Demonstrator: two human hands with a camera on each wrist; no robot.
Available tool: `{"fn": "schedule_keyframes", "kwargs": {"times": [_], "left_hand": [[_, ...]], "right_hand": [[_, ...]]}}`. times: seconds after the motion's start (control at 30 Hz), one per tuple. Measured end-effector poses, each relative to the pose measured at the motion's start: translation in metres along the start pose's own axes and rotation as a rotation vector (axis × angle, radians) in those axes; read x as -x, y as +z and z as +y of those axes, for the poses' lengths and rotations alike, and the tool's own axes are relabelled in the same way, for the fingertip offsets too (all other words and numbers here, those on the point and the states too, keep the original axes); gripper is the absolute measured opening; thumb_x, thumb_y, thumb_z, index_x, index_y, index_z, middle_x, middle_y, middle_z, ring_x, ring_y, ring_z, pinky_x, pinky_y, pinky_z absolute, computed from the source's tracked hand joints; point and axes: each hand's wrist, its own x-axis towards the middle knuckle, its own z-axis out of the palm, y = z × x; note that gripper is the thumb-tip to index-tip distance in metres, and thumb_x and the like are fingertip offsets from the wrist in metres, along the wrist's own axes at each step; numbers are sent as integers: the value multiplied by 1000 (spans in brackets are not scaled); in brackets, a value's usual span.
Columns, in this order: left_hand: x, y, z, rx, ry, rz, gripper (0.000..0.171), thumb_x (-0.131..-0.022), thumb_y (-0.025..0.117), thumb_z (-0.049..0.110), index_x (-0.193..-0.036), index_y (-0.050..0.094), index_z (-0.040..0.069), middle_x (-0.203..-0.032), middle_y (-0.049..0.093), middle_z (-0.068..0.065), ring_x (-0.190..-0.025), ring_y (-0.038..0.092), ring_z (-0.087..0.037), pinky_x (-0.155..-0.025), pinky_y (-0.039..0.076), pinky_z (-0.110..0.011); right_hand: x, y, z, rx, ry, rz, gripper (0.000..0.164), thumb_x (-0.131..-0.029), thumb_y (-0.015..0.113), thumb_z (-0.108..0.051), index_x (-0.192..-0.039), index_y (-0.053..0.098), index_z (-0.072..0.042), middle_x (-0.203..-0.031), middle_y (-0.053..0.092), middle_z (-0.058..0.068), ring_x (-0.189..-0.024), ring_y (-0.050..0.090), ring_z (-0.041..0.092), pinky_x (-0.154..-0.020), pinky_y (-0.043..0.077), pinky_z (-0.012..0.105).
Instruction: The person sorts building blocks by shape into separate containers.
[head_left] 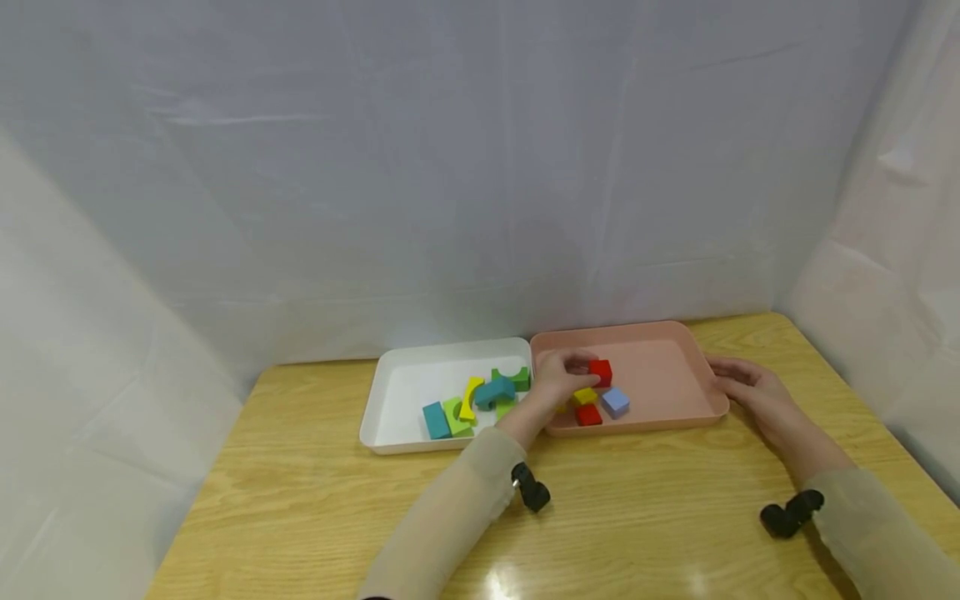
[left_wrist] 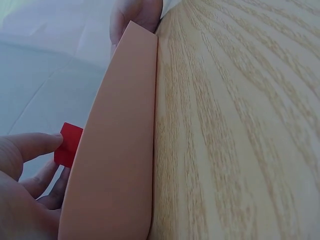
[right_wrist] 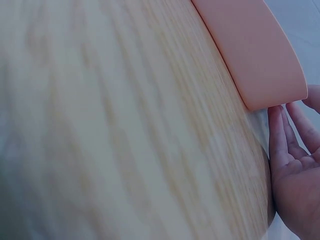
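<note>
My left hand [head_left: 557,382] is over the left part of the pink tray [head_left: 667,367], pinching a red block [head_left: 601,372] between thumb and fingers. In the left wrist view the red block [left_wrist: 69,145] shows above the tray wall. Around that hand in the tray are a yellow block [head_left: 585,397], a flat red block [head_left: 588,415] and a light blue block [head_left: 616,402]. At the tray's right end, my right hand [head_left: 757,392] touches the outer wall with straight fingertips. The right wrist view has its thumb at the rim, beside the fingers [right_wrist: 278,132].
A white tray [head_left: 401,392] stands against the pink tray's left side. It holds several blocks, among them a teal block [head_left: 436,421], a yellow arch [head_left: 469,398] and a green arch [head_left: 517,380]. Both trays sit on a wooden table [head_left: 315,500] by a white curtain [head_left: 450,208].
</note>
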Motion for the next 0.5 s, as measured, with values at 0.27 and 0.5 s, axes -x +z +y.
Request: {"fn": "schedule_keyframes", "kwargs": {"times": [0.27, 0.5], "left_hand": [[0, -2, 1, -10, 7, -6, 27, -95, 79, 5, -121, 78, 11, -121, 77, -8, -105, 71, -20, -102, 61, -32], [-2, -4, -2, 12, 32, -20, 26, -96, 77, 5, -122, 77, 8, -123, 77, -11, -103, 71, -21, -101, 61, -31]], "right_hand": [[0, 1, 0, 9, -6, 0, 35, -106, 61, -4, -126, 72, -30, -114, 75, -23, -103, 69, -8, -87, 54, 8], [1, -1, 0, 12, 5, -12, 33, -107, 61, -5, -129, 70, -28, -116, 74, -22, -104, 69, -7, -87, 55, 9]]}}
